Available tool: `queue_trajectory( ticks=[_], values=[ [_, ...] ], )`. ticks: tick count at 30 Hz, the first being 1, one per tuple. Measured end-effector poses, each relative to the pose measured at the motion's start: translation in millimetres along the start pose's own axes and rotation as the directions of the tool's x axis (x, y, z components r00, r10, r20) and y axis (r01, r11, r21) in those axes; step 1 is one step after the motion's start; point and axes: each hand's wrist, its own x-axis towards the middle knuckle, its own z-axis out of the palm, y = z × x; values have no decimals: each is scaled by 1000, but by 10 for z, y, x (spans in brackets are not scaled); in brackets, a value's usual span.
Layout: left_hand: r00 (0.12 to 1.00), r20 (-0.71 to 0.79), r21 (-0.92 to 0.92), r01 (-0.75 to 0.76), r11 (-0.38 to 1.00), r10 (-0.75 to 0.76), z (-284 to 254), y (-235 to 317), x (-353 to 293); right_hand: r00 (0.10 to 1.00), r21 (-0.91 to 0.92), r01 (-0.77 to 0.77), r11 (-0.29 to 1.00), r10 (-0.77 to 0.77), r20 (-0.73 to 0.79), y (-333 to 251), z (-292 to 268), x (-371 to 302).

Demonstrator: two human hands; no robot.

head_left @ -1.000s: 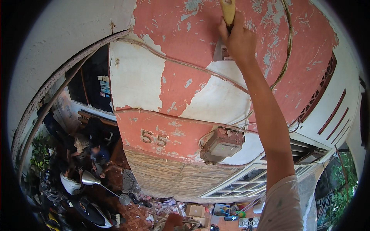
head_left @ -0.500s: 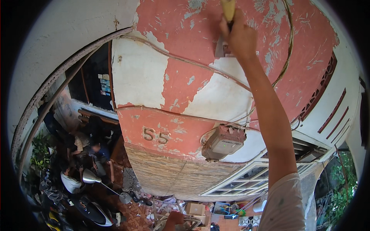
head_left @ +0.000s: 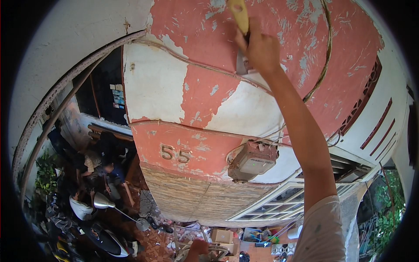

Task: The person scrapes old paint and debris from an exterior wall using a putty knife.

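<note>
My right hand (head_left: 263, 51) is raised high and closed round the yellow handle of a scraper (head_left: 239, 16). The scraper's flat metal blade lies against the wall, just above a cable (head_left: 209, 68) that runs across it. Salmon-pink paint (head_left: 198, 32) covers this wall in part, with pale bare patches (head_left: 251, 107) and grey scratches. Low in the view, my left hand (head_left: 200, 247) is closed at the top of a pale metal frame (head_left: 220, 252) that looks like a ladder; its fingers show only in part.
An electric meter box (head_left: 257, 159) juts from the wall beneath loose wires. A thick cable (head_left: 325, 65) hangs to the right. Far below are cardboard boxes (head_left: 222, 236), a motorbike (head_left: 104, 240), a lamp (head_left: 104, 201) and several people at the left. A white-framed window (head_left: 273, 203) stands under the wall.
My right hand and the scraper have moved left and slightly down along the wall. My left hand has stayed in place.
</note>
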Motion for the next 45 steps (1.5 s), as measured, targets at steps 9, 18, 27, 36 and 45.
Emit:
queue_trajectory(
  ticks=[9, 18, 27, 36, 45],
  values=[
    [998, -44, 19, -33, 999, 33, -6, 41, 30, 995, 30, -91, 995, 93, -39, 2, 42, -51],
    [1000, -18, -30, 10, 1000, -11, 166, -108, 11, 997, 84, 77, 993, -79, 18, -105, 133, 26],
    [1000, -20, -44, 10, 999, -11, 86, -12, 34, 982, 67, 149, 987, -155, 112, -28, 57, -12],
    [1000, -2, -50, 17, 999, -17, -3, -74, -49, 762, 572, -641, 512, 515, 394, -592, -1148, -698],
    [998, 38, -84, -41, 996, 44, 11, -49, -30, 37, 27, -990, 136, 65, 997, -2160, -2688, -3157]
  ],
)
